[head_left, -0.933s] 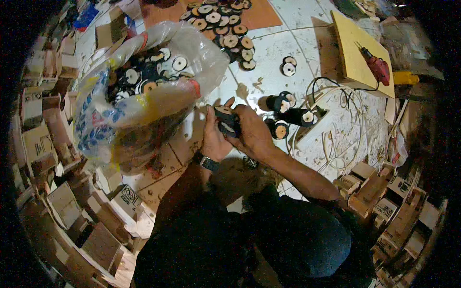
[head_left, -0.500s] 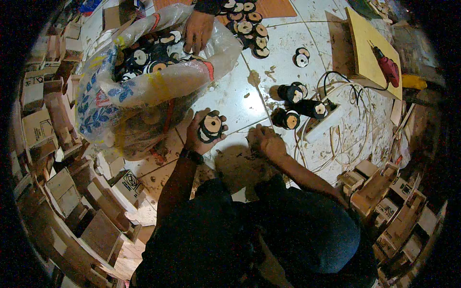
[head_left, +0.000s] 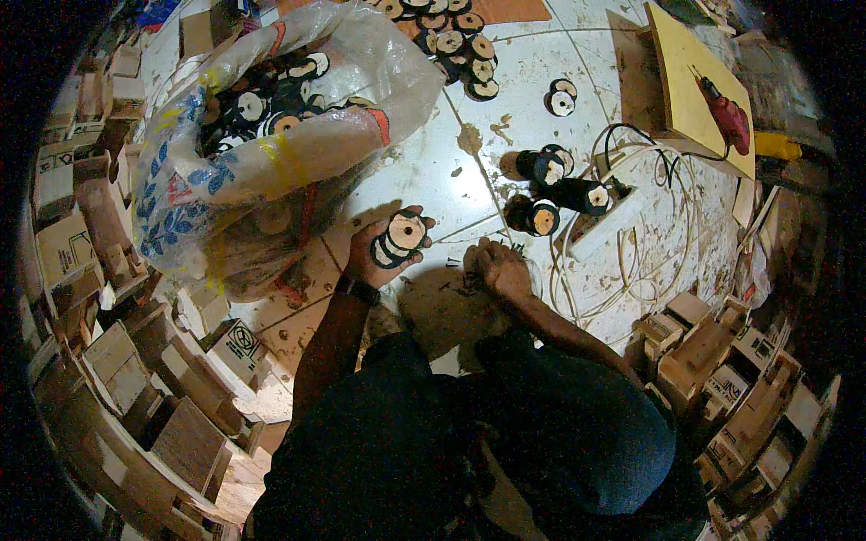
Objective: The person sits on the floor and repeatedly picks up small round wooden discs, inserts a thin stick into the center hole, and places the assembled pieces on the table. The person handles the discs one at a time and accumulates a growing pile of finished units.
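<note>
My left hand point(head_left: 365, 257) is wrapped round a short stack of round wooden discs point(head_left: 404, 236) with black rims and a small centre hole. The top disc is pale wood. Low over the tiled floor, my right hand point(head_left: 501, 273) is closed with its fingers curled; whatever is in it is hidden. Small dark slivers, perhaps screws or nails point(head_left: 452, 263), lie on the floor just left of it. Beyond it stand stacks of the same discs point(head_left: 544, 219), one of them lying on its side point(head_left: 585, 195).
A clear plastic bag point(head_left: 298, 149) full of discs stands at the left. More discs point(head_left: 451, 45) lie in a heap at the back. A red drill point(head_left: 726, 117) rests on a yellowish board point(head_left: 690, 99), its cable point(head_left: 663, 261) looping over the floor. Cardboard pieces point(head_left: 117, 361) crowd both sides.
Another person's hand, earlier in the bag, is out of view. The stack in my left hand is tilted a little differently. The view has shifted slightly; my right hand stays in nearly the same place.
</note>
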### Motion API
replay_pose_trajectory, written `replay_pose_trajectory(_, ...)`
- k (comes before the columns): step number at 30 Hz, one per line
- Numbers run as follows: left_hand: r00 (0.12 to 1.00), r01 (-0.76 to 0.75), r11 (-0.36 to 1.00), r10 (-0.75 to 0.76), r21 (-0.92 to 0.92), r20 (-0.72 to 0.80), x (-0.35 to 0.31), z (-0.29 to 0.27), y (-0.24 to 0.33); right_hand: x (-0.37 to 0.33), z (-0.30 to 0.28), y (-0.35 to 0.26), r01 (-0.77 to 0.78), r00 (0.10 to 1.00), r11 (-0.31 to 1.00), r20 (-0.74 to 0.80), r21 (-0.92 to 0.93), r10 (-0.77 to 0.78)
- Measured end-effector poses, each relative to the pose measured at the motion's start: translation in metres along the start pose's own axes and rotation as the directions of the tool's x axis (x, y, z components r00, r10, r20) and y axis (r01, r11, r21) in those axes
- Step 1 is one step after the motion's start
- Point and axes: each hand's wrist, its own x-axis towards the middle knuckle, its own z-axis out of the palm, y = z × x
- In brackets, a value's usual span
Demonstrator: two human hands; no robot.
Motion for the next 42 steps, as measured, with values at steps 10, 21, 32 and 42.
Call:
replay_pose_trajectory(10, 1.000, -0.022, 0.996, 0.022, 0.081, -0.002, 0.007, 0.011, -0.007, -0.003, -0.022, 0.002, 0.032, 0.995, 0.999, -0.093, 0.003, -0.031)
replay_pose_trajectory(21, 0.996, 0.019, 0.992, -0.008, 0.124, -0.089, -0.001, 0.018, -0.008, 0.000, -0.026, 0.002, -0.045, 0.994, 0.995, 0.106, 0.089, 0.035)
replay_pose_trajectory(32, 0.995, -0.046, 0.986, 0.059, 0.159, -0.079, 0.000, 0.015, -0.014, -0.003, -0.008, 0.013, 0.020, 1.000, 0.997, -0.013, 0.072, -0.019)
replay_pose_trajectory(42, 0.990, -0.057, 0.975, 0.083, 0.214, -0.112, 0.005, 0.046, -0.030, 0.035, -0.064, -0.035, 0.076, 0.889, 0.605, -0.328, 0.793, 0.319)
